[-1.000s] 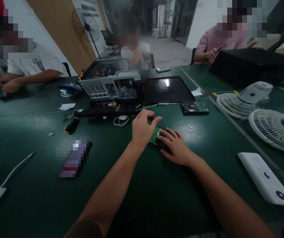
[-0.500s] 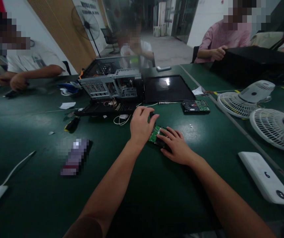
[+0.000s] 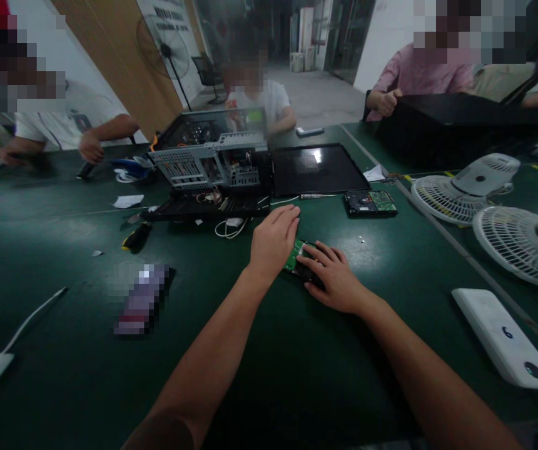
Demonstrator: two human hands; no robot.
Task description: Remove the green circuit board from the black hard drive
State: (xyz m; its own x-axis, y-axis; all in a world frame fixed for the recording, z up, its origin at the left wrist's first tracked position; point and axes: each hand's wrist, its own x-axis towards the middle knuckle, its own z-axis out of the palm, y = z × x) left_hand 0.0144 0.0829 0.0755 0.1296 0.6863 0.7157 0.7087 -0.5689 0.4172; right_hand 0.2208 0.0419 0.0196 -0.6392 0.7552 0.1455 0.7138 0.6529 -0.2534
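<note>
A hard drive (image 3: 293,257) with a green circuit board lies on the table in front of me. Over its right part spreads my right hand (image 3: 334,275), fingers across the top and thumb at the near edge, holding it against the table. My left hand (image 3: 273,242) is raised at the drive's left end, its fingers pressed together and bent towards the thumb. Whatever is in that pinch is hidden by the fingers. A second hard drive (image 3: 371,204) rests farther back on the right, near a thin screwdriver (image 3: 316,195).
An opened computer case (image 3: 208,165) stands ahead, beside its black side panel (image 3: 318,169). A yellow-black tool handle (image 3: 136,237) and a phone (image 3: 143,299) lie left. White fans (image 3: 456,187) and a white power bank (image 3: 506,337) are right. Several people sit around the table.
My left fingers have closed together from a wider curl around a small dark thing, which is now hidden. My right hand and the drive stay put. People opposite have shifted their arms.
</note>
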